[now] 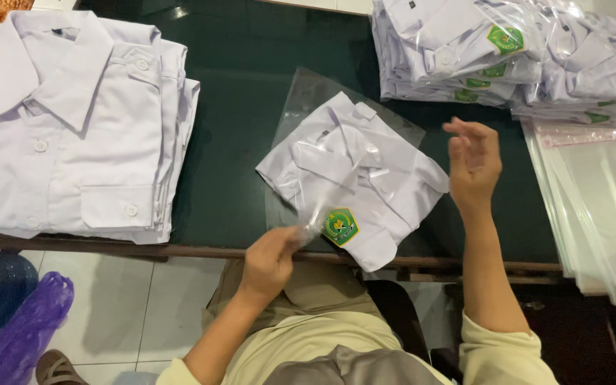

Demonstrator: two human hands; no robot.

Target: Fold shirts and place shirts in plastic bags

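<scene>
Head view shows the folded white shirt (354, 182) lying half inside its clear plastic bag (315, 96) on the dark green table (244, 64), straight ahead of me, long axis running diagonally from far left to near right. My left hand (269, 260) is nearer, pinching the bag's near edge beside the green pentagon badge (340, 226). My right hand (473, 162) hovers open just right of the shirt, touching nothing. Bagged shirts (465, 50) with green badges sit far right above a stack of empty bags (600, 207); unbagged shirts (73, 121) lie left.

Left hand (269, 258) pinches with fingers closed; right hand (473, 162) is raised, fingers loosely spread.
</scene>
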